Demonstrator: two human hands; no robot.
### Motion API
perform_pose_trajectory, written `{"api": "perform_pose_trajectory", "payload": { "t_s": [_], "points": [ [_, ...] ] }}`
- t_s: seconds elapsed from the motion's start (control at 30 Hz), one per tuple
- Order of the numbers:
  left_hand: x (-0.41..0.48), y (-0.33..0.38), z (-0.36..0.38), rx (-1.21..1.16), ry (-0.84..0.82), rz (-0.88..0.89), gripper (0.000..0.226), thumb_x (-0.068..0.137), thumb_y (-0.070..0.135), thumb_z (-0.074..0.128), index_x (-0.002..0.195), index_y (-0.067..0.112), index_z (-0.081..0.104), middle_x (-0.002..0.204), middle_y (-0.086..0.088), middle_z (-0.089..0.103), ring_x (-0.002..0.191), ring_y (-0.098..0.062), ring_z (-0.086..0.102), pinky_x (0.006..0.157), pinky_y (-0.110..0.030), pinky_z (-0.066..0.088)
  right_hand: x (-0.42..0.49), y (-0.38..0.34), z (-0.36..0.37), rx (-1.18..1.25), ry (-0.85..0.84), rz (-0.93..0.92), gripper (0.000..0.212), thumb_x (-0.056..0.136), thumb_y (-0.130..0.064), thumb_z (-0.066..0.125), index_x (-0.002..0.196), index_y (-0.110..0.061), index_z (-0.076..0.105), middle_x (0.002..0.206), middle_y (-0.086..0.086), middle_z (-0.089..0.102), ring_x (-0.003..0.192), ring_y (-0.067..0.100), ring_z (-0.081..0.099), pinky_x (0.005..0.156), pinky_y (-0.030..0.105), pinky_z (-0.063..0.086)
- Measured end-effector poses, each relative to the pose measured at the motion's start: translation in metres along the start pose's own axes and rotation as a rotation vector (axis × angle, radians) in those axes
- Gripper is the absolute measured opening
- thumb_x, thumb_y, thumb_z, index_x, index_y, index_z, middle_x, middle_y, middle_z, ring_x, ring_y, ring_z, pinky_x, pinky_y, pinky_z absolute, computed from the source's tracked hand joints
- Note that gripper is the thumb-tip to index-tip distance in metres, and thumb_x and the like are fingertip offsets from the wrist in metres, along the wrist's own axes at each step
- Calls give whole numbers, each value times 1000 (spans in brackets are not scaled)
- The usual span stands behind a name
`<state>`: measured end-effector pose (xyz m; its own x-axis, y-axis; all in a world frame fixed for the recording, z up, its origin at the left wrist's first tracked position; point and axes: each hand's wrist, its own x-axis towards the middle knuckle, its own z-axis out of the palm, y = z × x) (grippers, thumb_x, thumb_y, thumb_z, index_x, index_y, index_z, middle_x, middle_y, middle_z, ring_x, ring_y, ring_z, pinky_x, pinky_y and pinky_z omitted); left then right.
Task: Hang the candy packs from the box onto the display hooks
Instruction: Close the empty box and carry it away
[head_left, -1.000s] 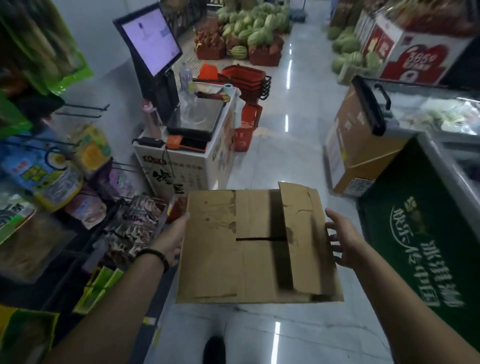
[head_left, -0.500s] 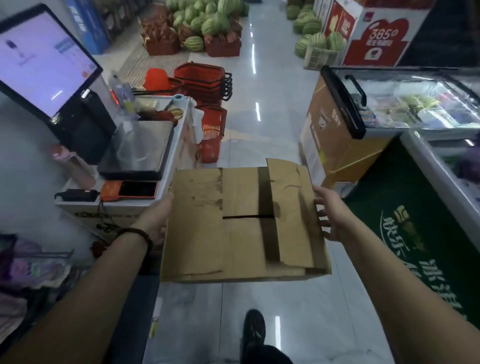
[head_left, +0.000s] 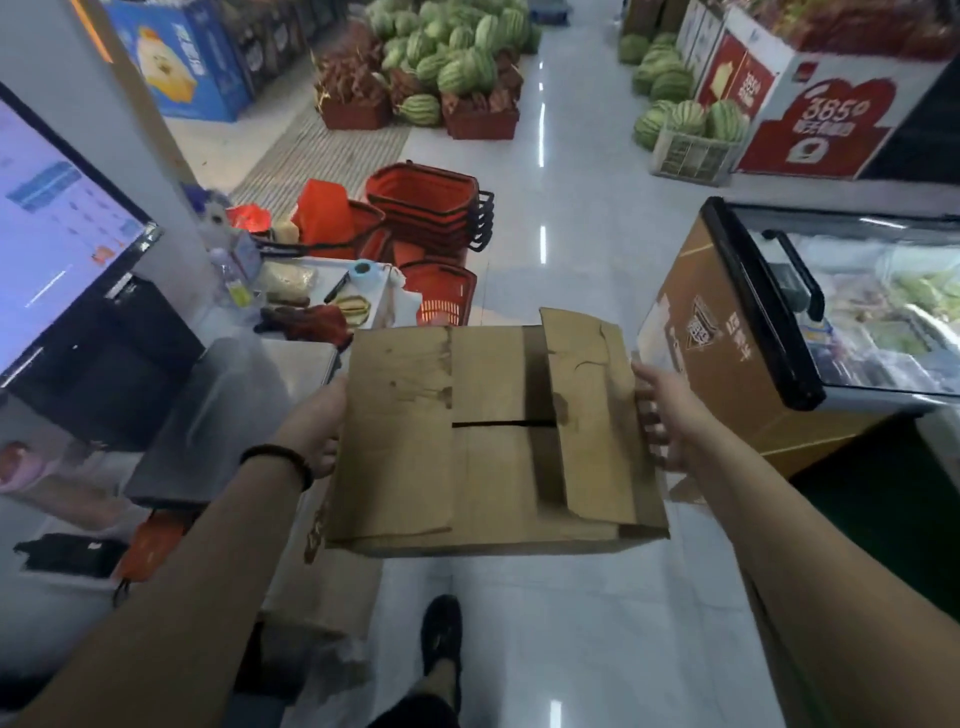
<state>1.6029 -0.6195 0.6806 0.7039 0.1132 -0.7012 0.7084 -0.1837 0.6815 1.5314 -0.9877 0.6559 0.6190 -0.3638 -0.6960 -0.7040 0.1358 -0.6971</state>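
A brown cardboard box (head_left: 488, 441) with its top flaps folded shut is carried level in front of me, above the floor. My left hand (head_left: 319, 428) presses flat against the box's left side, a dark bracelet on its wrist, with the fingertips hidden by the box. On the right side, my right hand (head_left: 657, 415) presses with straight, spread fingers. No candy packs or display hooks are in view.
A checkout counter (head_left: 218, 395) with a lit screen (head_left: 57, 234) and a scale stands close on the left. Stacked red baskets (head_left: 431, 208) sit ahead. A chest freezer (head_left: 789, 332) and a green cabinet (head_left: 883, 499) line the right. The tiled aisle (head_left: 545, 623) runs forward to watermelons (head_left: 447, 57).
I have walked forward with the box. The hook display with hanging packs on the left has dropped out of view, and the counter and freezer are nearer. Both hands stay on the box.
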Motion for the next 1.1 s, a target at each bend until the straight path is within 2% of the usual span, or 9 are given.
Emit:
{"api": "perform_pose_trajectory", "payload": {
  "t_s": [0.1,0.2,0.37,0.43,0.57,0.67,0.73,0.9,1.1],
  "points": [
    [49,53,9,0,-29,-21,53,102,70,41,90,21,56,57,-1,53,47,-13,57,44,-22,40,39,-49,10,-19,42,-2,89,91,-73,53,158,-16,44,153,11,53,140,38,48,119,57,37],
    [89,108,25,30,-23,11,54,105,67,37,121,19,57,92,-8,62,83,-22,62,62,-33,48,76,-99,13,1,53,6,79,93,-70,54,150,-16,51,142,11,58,120,31,56,99,46,47],
    [156,195,67,65,-53,-17,55,100,69,44,118,21,62,99,-9,67,80,-22,63,61,-33,48,148,-175,7,20,90,14,66,93,-67,56,137,-18,61,122,7,66,102,26,59,75,39,44],
    [185,229,90,60,-24,-5,53,101,70,44,108,20,62,94,-8,65,77,-20,61,61,-32,49,185,-204,1,34,81,13,67,93,-67,56,139,-18,60,124,7,65,107,28,59,81,41,47],
    [240,291,136,35,11,-9,59,102,64,48,134,16,60,96,-9,62,81,-23,58,63,-32,46,261,-270,-18,14,88,-47,72,95,-66,55,147,-16,55,147,8,57,135,34,52,116,53,40],
    [270,337,170,-8,35,-17,60,106,60,46,142,13,56,103,-12,65,79,-22,56,62,-32,45,307,-328,-30,8,48,-78,43,105,-54,48,110,-17,70,121,3,69,107,24,61,98,40,46],
    [291,368,187,-39,56,-24,59,106,59,47,139,12,58,101,-11,65,78,-22,55,66,-32,46,339,-368,-34,-2,41,-100,36,108,-50,47,98,-23,69,107,1,68,97,20,60,98,41,46],
    [351,438,214,-94,96,-38,47,103,59,54,105,13,63,95,-10,67,81,-24,62,63,-34,47,425,-453,-29,-52,22,-104,43,104,-57,47,121,-21,65,113,0,65,101,22,59,98,45,46],
    [452,517,229,-116,131,-37,24,98,36,65,94,12,65,68,-4,59,54,-18,53,58,-26,44,524,-551,2,-118,17,-132,35,111,-45,39,93,-24,60,99,2,61,89,19,55,99,46,43]
  ]
}}
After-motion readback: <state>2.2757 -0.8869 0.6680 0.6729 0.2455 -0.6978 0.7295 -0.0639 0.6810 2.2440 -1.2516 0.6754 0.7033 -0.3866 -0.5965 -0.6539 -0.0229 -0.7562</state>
